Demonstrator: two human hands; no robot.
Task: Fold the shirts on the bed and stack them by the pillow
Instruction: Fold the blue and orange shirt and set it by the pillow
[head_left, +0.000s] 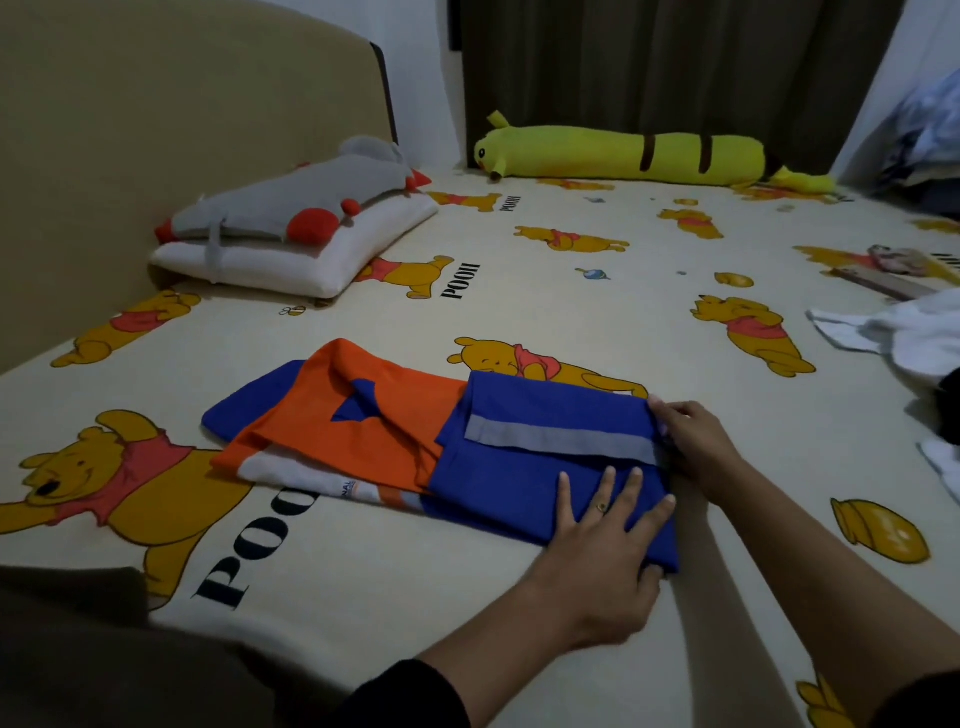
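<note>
An orange and blue shirt (395, 431) lies partly folded on the bed, its blue lower part with a grey stripe turned over onto the orange body. My left hand (597, 561) lies flat on the blue fold, fingers spread and straight. My right hand (691, 441) grips the fold's right edge, fingers curled round the cloth. The white pillow (311, 260) sits at the far left by the headboard, a grey and red plush on top of it.
The bed sheet (519, 301) has a yellow bear print. A long yellow plush (623, 153) lies along the far edge by the dark curtain. White clothes (904, 332) are heaped at the right edge, with a dark garment beside them. A beige headboard (156, 130) rises at left.
</note>
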